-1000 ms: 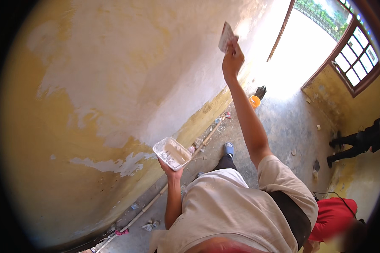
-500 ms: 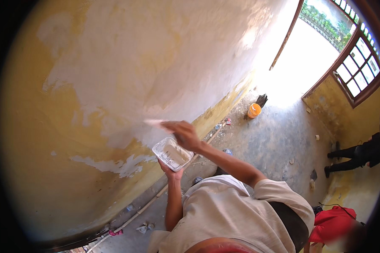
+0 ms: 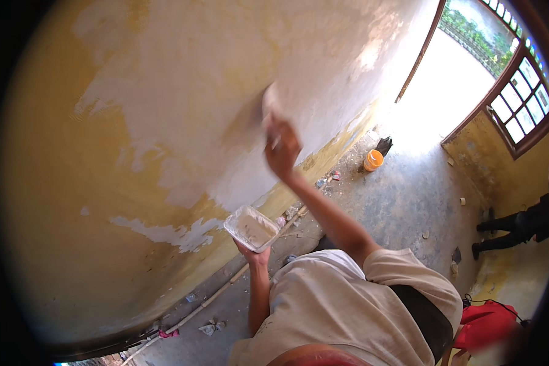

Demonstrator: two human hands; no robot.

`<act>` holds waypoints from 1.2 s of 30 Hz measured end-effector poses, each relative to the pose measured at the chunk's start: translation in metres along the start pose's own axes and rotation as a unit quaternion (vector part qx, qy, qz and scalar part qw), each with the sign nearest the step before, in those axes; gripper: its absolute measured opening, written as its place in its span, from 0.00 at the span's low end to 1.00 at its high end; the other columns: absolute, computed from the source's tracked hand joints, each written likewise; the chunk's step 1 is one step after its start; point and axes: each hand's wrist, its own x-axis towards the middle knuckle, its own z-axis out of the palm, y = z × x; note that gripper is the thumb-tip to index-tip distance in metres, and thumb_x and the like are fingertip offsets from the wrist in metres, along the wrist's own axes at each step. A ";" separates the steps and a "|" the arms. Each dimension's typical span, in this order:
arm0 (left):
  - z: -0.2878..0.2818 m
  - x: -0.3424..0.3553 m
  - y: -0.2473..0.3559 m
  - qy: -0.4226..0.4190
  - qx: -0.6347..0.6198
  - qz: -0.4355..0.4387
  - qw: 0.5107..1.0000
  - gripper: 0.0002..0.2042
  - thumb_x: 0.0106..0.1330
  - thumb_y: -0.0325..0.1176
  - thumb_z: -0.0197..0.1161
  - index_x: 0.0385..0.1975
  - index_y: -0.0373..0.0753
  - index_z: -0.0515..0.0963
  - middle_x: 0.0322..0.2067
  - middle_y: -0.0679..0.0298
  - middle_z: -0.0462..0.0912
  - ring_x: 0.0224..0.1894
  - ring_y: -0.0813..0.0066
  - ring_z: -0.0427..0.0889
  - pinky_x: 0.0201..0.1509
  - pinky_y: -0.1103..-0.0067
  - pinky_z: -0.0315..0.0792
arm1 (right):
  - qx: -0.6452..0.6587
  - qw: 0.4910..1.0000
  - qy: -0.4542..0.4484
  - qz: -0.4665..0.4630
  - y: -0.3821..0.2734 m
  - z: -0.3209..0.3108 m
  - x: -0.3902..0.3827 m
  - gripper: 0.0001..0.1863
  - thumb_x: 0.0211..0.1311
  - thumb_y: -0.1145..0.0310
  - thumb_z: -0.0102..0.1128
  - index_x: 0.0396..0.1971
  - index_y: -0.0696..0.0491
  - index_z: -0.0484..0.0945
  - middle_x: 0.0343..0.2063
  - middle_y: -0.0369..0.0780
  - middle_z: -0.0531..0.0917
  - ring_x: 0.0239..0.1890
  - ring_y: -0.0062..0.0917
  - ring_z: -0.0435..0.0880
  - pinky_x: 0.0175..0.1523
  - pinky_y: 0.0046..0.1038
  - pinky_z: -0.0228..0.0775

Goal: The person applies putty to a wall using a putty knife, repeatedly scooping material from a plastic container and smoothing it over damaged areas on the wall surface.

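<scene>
My right hand [image 3: 282, 148] is closed around a light-coloured scraper [image 3: 270, 105], whose blade lies at the wall; both are slightly blurred. The wall [image 3: 183, 97] is yellow with broad patches of pale, whitish filler spread over it. Lower down, my left hand [image 3: 254, 252] holds a clear plastic tub [image 3: 251, 229] from beneath. Pale paste coats the inside of the tub. The tub's underside hides part of my left fingers.
An orange bucket [image 3: 373, 160] stands on the concrete floor beside a black bag [image 3: 384, 145]. A long pole [image 3: 216, 294] lies along the wall's foot among scraps. A person in dark trousers [image 3: 507, 229] is at the right, near a red cloth [image 3: 485, 326]. A bright doorway opens at the far end.
My right hand has moved up and away from above the tub, carrying the scraper to the filler-covered part of the wall. My left hand keeps the tub at nearly the same place.
</scene>
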 end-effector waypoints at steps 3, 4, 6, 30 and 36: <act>-0.006 0.006 -0.001 -0.001 0.013 -0.028 1.000 0.33 0.72 0.65 0.49 0.71 0.53 0.68 0.69 0.69 0.71 0.71 0.63 0.68 0.75 0.56 0.59 | 0.159 0.966 -0.203 -0.024 -0.065 -0.025 -0.096 0.28 0.55 0.83 0.64 0.57 0.48 0.83 0.51 0.44 0.86 0.48 0.36 0.87 0.52 0.37 0.80; -0.008 0.007 -0.001 0.002 0.015 -0.034 0.999 0.33 0.72 0.66 0.49 0.71 0.54 0.67 0.70 0.69 0.70 0.71 0.63 0.68 0.76 0.55 0.59 | 0.172 0.936 -0.306 0.003 -0.071 -0.039 -0.111 0.30 0.53 0.84 0.63 0.58 0.49 0.82 0.53 0.42 0.86 0.52 0.34 0.86 0.56 0.37 0.79; -0.014 0.012 -0.001 -0.014 0.014 -0.048 0.999 0.34 0.72 0.66 0.49 0.72 0.54 0.67 0.70 0.69 0.69 0.72 0.62 0.67 0.76 0.54 0.58 | 0.213 0.932 -0.284 0.073 -0.057 -0.052 -0.117 0.27 0.55 0.84 0.63 0.56 0.50 0.83 0.51 0.41 0.87 0.49 0.33 0.87 0.53 0.36 0.79; -0.003 0.023 -0.007 0.020 0.059 -0.058 0.996 0.35 0.71 0.66 0.49 0.72 0.54 0.65 0.70 0.69 0.68 0.73 0.63 0.65 0.77 0.53 0.55 | 0.261 0.910 -0.321 -0.034 -0.055 -0.037 -0.115 0.28 0.50 0.80 0.65 0.54 0.45 0.85 0.51 0.38 0.87 0.48 0.35 0.88 0.52 0.35 0.79; -0.018 0.018 -0.004 0.043 0.037 -0.056 0.997 0.33 0.70 0.65 0.53 0.69 0.54 0.70 0.68 0.70 0.72 0.71 0.63 0.67 0.77 0.53 0.54 | 0.028 0.986 -0.027 0.161 0.129 -0.066 -0.048 0.14 0.78 0.70 0.50 0.50 0.56 0.85 0.37 0.41 0.89 0.36 0.24 0.86 0.43 0.28 0.78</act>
